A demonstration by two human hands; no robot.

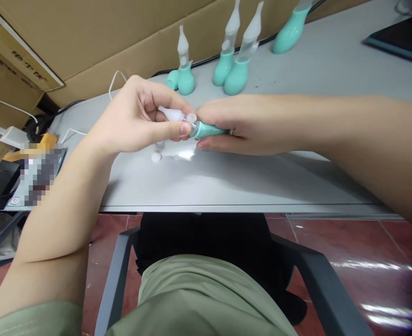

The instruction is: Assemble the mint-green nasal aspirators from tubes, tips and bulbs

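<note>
Both hands are on one bulb nasal aspirator, held roughly level above the table. My left hand pinches its clear collar between thumb and fingers, with the white tapered tip pointing left. Around the teal bulb end, my right hand is closed, its fingers partly hiding the bulb. A small white round cap lies on the table below my left hand. Close to it is a clear piece, mostly hidden by that hand.
Along the back stand a teal aspirator beside a loose teal bulb, and two more aspirators. Another aspirator leans farther right. A dark flat device lies at far right. Cardboard walls the back; cables and a charger sit left.
</note>
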